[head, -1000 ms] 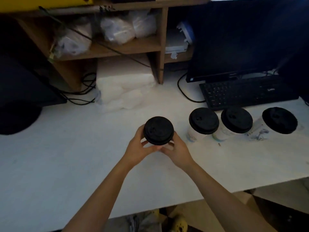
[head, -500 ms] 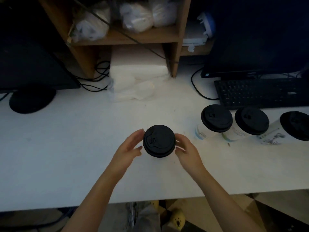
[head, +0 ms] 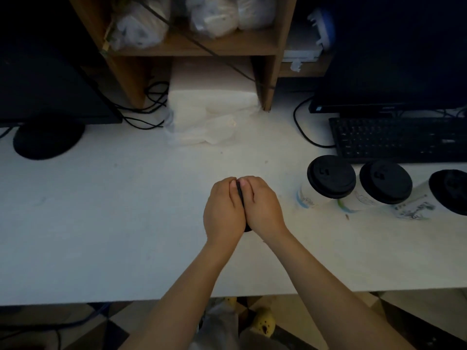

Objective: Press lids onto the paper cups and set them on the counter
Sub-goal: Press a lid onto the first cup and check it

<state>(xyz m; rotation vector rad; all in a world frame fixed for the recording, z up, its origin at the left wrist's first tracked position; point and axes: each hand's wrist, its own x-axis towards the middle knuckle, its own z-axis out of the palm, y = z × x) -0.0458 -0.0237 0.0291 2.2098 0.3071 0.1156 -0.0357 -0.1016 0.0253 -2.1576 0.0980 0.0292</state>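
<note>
The black lid (head: 239, 195) sits under both of my hands in the middle of the white desk (head: 101, 223). Only a thin dark strip of it shows between them, plus a small piece by my wrists. My left hand (head: 223, 210) and right hand (head: 262, 208) are cupped side by side over it, touching each other, with the fingers curled down over its far rim. The cup beneath is hidden by my hands, so I cannot tell how it stands.

To the right, well apart from my hands, 3 lidded cups (head: 331, 176) stand in a row, each white with some print and a black top. Just beyond them lies a black keyboard (head: 399, 138), with a dark monitor (head: 391, 59) behind it. At far centre a white wrapped pack (head: 209, 114) sits under a wooden shelf (head: 192, 48) that holds plastic bags (head: 214, 16). At far left is a round black stand (head: 48, 140), with black cables (head: 151, 109) between it and the pack.
</note>
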